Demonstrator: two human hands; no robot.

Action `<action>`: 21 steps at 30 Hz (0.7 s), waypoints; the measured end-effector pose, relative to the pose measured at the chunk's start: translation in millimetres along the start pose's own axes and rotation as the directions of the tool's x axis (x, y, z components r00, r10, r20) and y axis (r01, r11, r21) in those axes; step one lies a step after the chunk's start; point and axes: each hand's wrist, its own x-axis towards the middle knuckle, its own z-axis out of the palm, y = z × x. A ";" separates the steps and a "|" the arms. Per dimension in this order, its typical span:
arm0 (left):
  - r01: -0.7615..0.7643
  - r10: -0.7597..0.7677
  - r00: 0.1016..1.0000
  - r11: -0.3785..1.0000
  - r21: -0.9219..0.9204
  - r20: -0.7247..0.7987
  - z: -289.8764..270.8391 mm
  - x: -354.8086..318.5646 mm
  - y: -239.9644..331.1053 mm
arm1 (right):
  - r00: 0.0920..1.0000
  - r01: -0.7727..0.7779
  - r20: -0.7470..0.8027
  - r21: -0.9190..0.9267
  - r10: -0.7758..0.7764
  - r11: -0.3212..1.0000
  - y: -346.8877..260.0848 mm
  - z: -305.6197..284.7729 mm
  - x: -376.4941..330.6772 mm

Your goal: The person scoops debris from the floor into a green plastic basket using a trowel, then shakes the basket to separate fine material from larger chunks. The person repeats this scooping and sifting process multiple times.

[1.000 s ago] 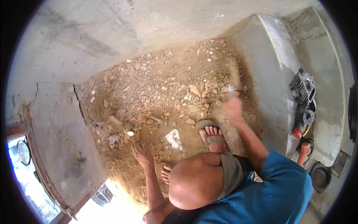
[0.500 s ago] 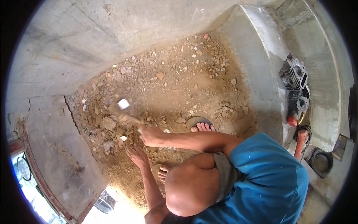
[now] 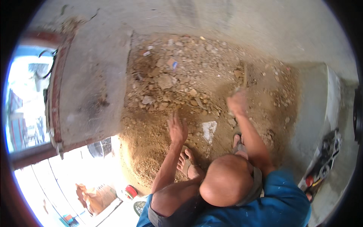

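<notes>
I squat over a heap of sandy soil and broken rubble [image 3: 196, 87] lying between concrete walls. My right hand [image 3: 237, 103] is closed around a thin-handled tool [image 3: 244, 75] whose far end is stuck in the dirt at the far right of the heap. Fingers spread, my left hand [image 3: 177, 128] lies flat on the loose soil in front of my left foot [image 3: 185, 160]. A pale flat fragment [image 3: 208, 129] rests on the ground between both hands. My bent knees [image 3: 227, 185] and blue shorts fill the lower edge.
A concrete slab [image 3: 94, 87] with a red frame edges a bright opening [image 3: 26, 94] on the left. On the right a concrete ledge [image 3: 317, 102] rises, with a jumble of tools [image 3: 323, 159] beside it. Small stones and a blue-white scrap [image 3: 173, 64] lie at the far side of the heap.
My right hand swept left across the rubble with the tool, then went back out to the far right of the heap. My left hand stayed on the soil. The view has swung round.
</notes>
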 end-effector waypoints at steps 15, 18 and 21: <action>0.223 -0.234 0.970 0.964 -0.142 -0.071 -36.3 -12.7 -35.8 | 0.891 -0.298 0.415 0.224 0.186 0.928 -166.7 -24.4 52.7; 0.202 -0.216 0.974 0.965 -0.169 -0.070 -35.9 -5.3 -35.9 | 0.929 -0.176 0.356 0.176 0.105 0.969 -169.9 14.3 65.3; 0.127 -0.140 0.987 0.981 -0.146 -0.083 -36.2 9.6 -28.9 | 0.867 0.087 0.474 0.162 -0.155 0.983 -235.0 55.4 78.6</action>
